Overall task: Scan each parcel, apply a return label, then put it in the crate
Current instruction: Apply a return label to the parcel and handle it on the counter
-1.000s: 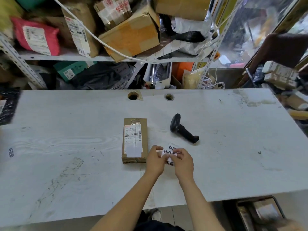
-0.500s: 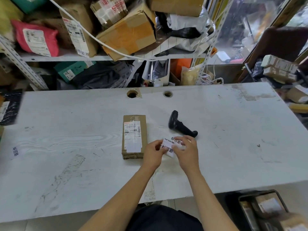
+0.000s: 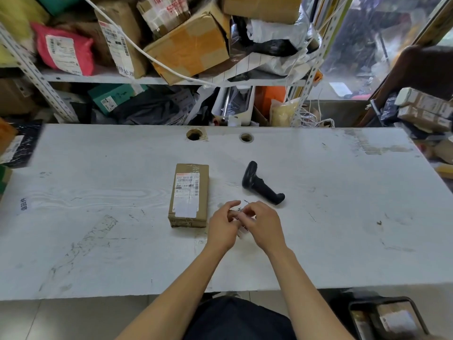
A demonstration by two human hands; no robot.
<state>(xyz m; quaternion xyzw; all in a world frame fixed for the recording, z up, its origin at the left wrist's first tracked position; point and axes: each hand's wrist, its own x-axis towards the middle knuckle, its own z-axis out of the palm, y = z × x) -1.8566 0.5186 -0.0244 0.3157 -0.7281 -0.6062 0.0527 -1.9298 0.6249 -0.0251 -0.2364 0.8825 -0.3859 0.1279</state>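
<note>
A small brown cardboard parcel (image 3: 189, 195) with a white shipping label lies flat in the middle of the white table (image 3: 98, 217). A black handheld scanner (image 3: 261, 187) lies on its side to the parcel's right. Just right of the parcel's near end, my left hand (image 3: 224, 227) and my right hand (image 3: 263, 225) meet above the table, both pinching a small white sheet of return labels (image 3: 241, 223) with black characters. The hands hide most of the sheet. A dark crate (image 3: 387, 317) holding a labelled parcel stands on the floor at the lower right.
Shelves behind the table are piled with boxes and mailers, among them a pink mailer (image 3: 65, 51). Two cable holes (image 3: 195, 134) are near the table's far edge. A small label (image 3: 23, 204) is stuck on the table at far left. Stacked boxes (image 3: 426, 109) sit at right.
My two hands have closed in over the label sheet, so that less of it shows than before. The parcel and the scanner have stayed where they were.
</note>
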